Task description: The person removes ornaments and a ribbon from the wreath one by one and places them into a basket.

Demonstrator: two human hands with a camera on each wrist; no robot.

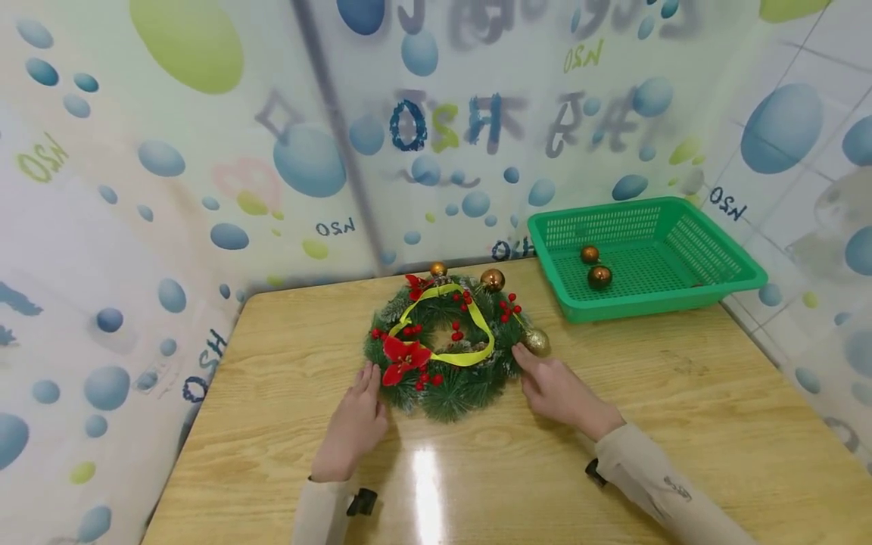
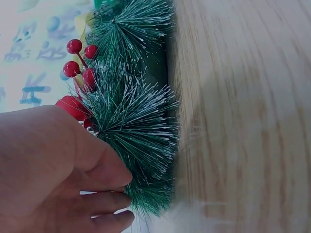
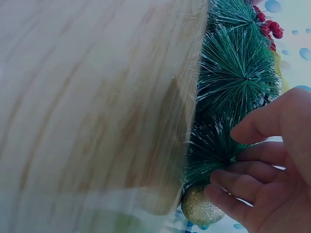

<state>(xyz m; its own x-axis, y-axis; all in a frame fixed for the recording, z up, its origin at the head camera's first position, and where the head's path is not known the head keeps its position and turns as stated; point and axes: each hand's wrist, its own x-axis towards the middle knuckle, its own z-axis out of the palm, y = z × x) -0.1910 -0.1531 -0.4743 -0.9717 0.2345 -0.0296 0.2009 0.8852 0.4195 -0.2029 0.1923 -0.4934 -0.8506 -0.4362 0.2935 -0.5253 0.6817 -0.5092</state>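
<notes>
Both hands rest against a Christmas wreath [image 1: 446, 348] with fingers fairly straight, neither closed round it. From my remote seat I see my left hand [image 1: 356, 424] lying flat on the wooden table [image 1: 681, 424], fingertips [image 2: 116, 201] touching the needles at the wreath's left rim just beside a red poinsettia [image 1: 403, 357]. My right hand [image 1: 559, 390] touches the right rim, fingertips [image 3: 218, 191] against a glittery gold bauble [image 1: 537, 341] that sits at the wreath's outer edge.

The wreath lies flat near the middle of the table, a yellow ribbon [image 1: 470, 354] looped across it, red berries [image 1: 507, 306] scattered on top. Bare wood runs wide on my near side and to both sides of the hands.

Two bronze baubles [image 1: 492, 279] sit on the wreath's far rim, close to the table's back edge and the bubble-print curtain [image 1: 204, 189]. Farther right, a green plastic basket [image 1: 722, 250] stands in the far corner, well apart from the wreath, with two loose bronze balls [image 1: 599, 276] inside.
</notes>
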